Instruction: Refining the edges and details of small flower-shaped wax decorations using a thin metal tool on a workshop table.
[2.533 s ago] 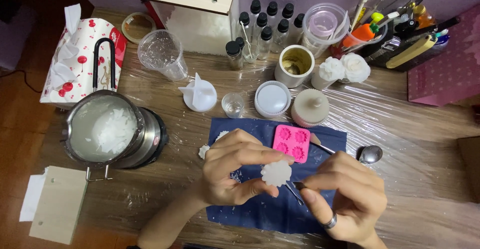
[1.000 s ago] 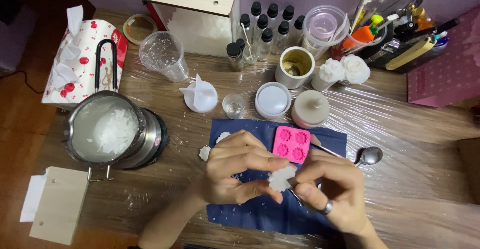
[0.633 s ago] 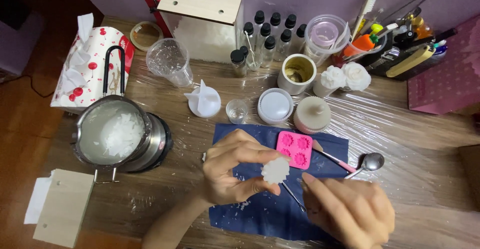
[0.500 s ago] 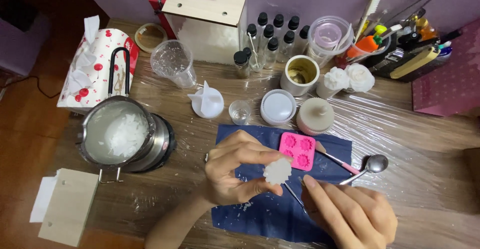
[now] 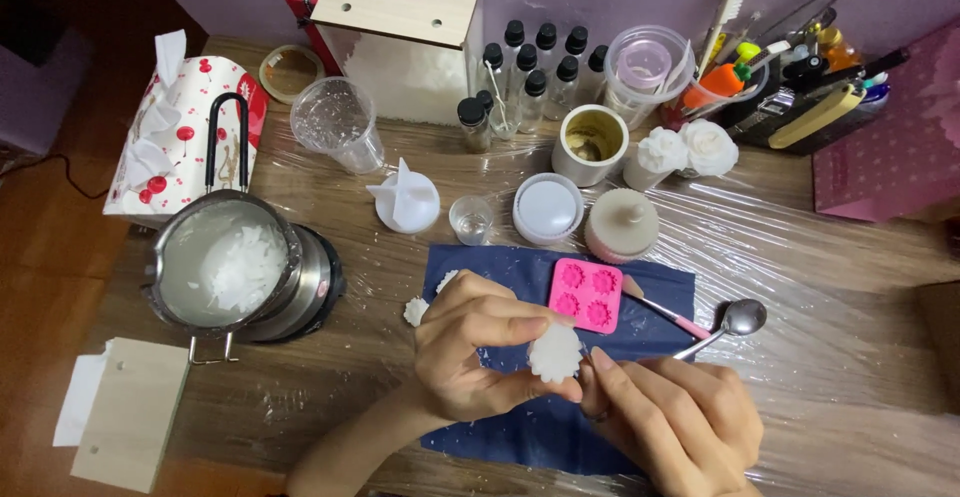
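My left hand (image 5: 470,352) pinches a white flower-shaped wax piece (image 5: 555,353) between thumb and fingers, above a navy cloth (image 5: 655,279). My right hand (image 5: 672,425) sits just right of it, fingers curled together, index fingertip nearly touching the wax flower. The thin metal tool it held a moment ago is hidden by its fingers. A pink silicone mould (image 5: 585,296) with flower cavities lies on the cloth just beyond the hands. Small white wax pieces (image 5: 415,310) lie at the cloth's left edge.
A metal pot of wax flakes (image 5: 235,269) stands at left, with a wooden block (image 5: 130,412) below it. A spoon (image 5: 737,318) and pink-handled spatula (image 5: 660,308) lie right of the mould. Jars, a small glass (image 5: 470,220), a plastic cup (image 5: 335,122), bottles (image 5: 530,57) and a wooden box (image 5: 405,17) crowd the back.
My right hand drew back down and to the right, then came close to the wax flower again. My left hand has kept hold of the flower. The view shifted slightly.
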